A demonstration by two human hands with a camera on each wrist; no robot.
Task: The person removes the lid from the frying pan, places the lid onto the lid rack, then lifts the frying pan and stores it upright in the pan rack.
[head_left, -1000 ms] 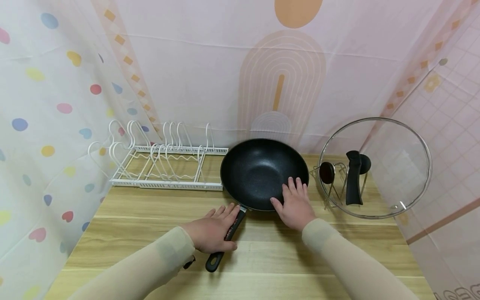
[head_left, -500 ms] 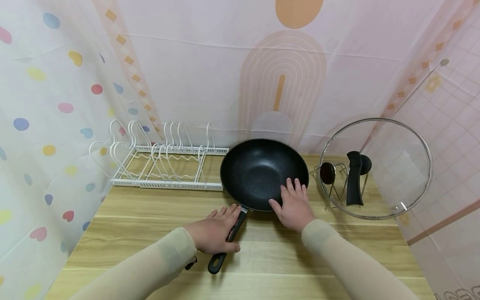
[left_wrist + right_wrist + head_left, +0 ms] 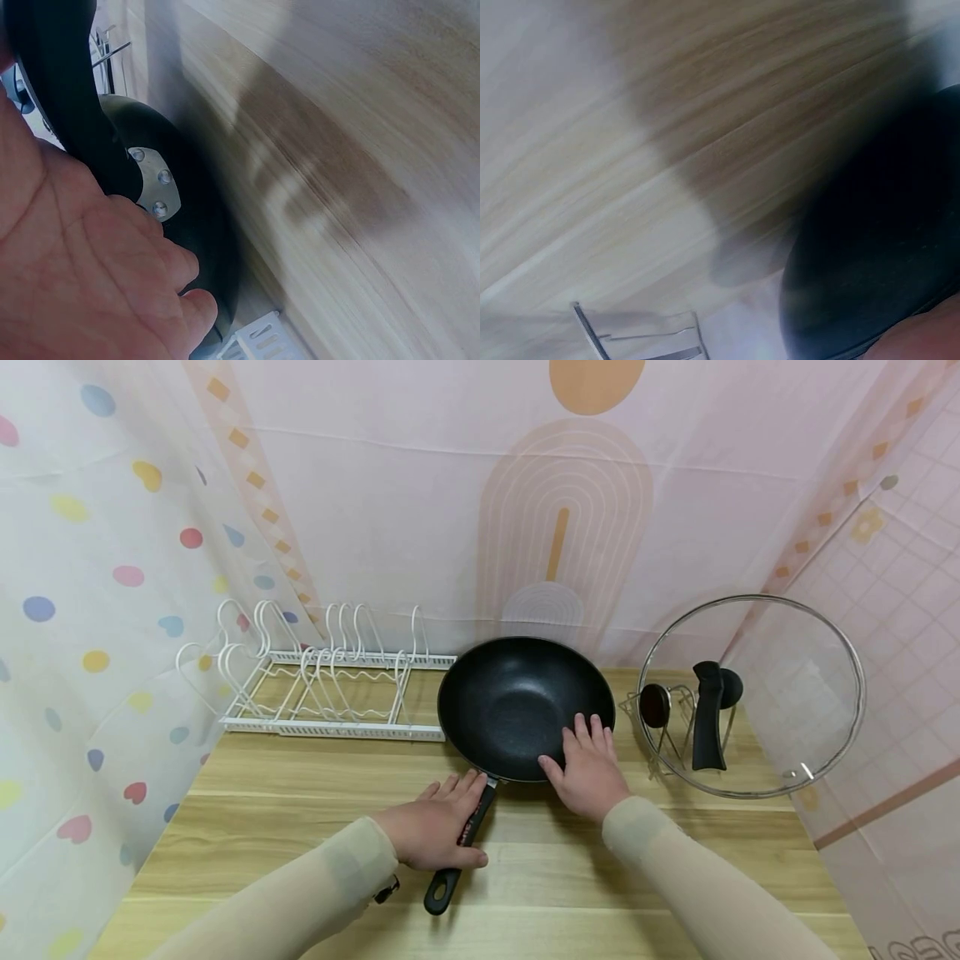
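Note:
A black wok (image 3: 517, 702) with a long black handle (image 3: 441, 890) stands upright on the wooden table, its handle pointing toward me. My left hand (image 3: 435, 828) lies across that handle, fingers straight and the thumb out past its right side. In the left wrist view, the palm (image 3: 90, 277) is beside the handle, near the riveted metal bracket (image 3: 159, 184). My right hand (image 3: 588, 775) rests with spread, straight fingers on the wok's right front edge. Only a bit of this hand (image 3: 922, 334) shows in the right wrist view, by the wok's dark outside.
Left of the wok, close against it, sits a white wire dish rack (image 3: 337, 731). On the right a large glass lid with a black handle (image 3: 707, 718) leans upright in a wire stand (image 3: 681, 697). Printed curtains (image 3: 405, 527) hang behind and at both sides.
The wok's handle has swung slightly to the right, and my left hand has shifted right with it. The wok's bowl has moved a little left. My right hand has barely moved.

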